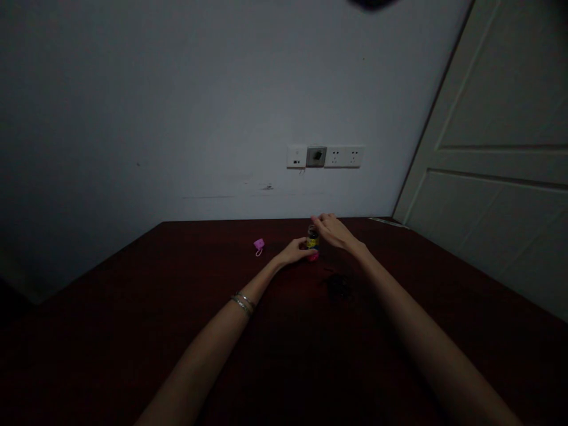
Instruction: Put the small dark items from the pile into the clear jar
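Observation:
A small clear jar [313,238] with a yellow label and dark contents stands upright towards the back of the dark red table [213,260]. Something bright pink shows at its base. My left hand [294,251] is wrapped round the jar's lower left side. My right hand [331,229] is at the jar's top right, its fingertips by the rim; whether they hold anything is too small to tell. A dark tangled heap [338,285] lies on the table nearer to me, below my right hand. Off to the left lies a small purple item [259,244] with a loop.
Behind the table rises a pale wall [213,118] with a row of sockets [344,157]. A white panelled door [501,148] stands along the right side. At the back right edge lies a thin pale strip [388,222].

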